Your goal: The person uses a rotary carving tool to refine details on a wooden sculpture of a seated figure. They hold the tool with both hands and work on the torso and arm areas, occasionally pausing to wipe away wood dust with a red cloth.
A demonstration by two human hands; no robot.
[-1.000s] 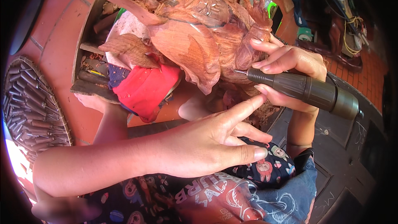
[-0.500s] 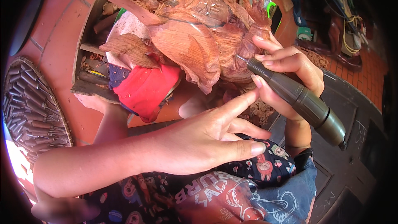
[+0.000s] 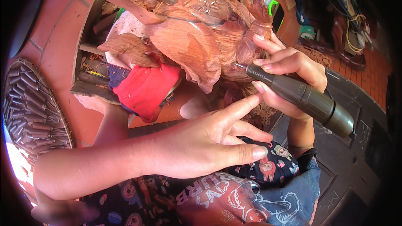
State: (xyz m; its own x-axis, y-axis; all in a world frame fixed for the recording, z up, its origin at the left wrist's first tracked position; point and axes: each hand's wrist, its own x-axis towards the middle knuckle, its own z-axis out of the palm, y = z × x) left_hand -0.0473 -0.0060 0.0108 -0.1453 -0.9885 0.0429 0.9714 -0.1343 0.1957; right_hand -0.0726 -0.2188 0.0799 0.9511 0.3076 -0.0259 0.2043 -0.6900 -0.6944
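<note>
A large reddish-brown wooden carving with leaf-like folds lies tilted across the upper middle. My right hand is closed around a dark rotary carving handpiece, with fingertips resting near the carving's right side. The handpiece's thin metal bit points left, and its tip meets or sits very near the wood; contact cannot be made out exactly. My left hand is stretched out below the carving, fingers apart, holding nothing. Its index fingertip touches my right hand beneath the handpiece.
Red cloth lies under the carving's left part, beside a wooden tray with wood scraps. At far left is a round basket full of chisels. A dark panelled board spreads at right. Cords and tools lie beyond.
The handpiece has turned slightly in my right hand, its rear end shifting right and a little upward and its bit slightly left. The carving has moved slightly left; my left hand stays nearly in place.
</note>
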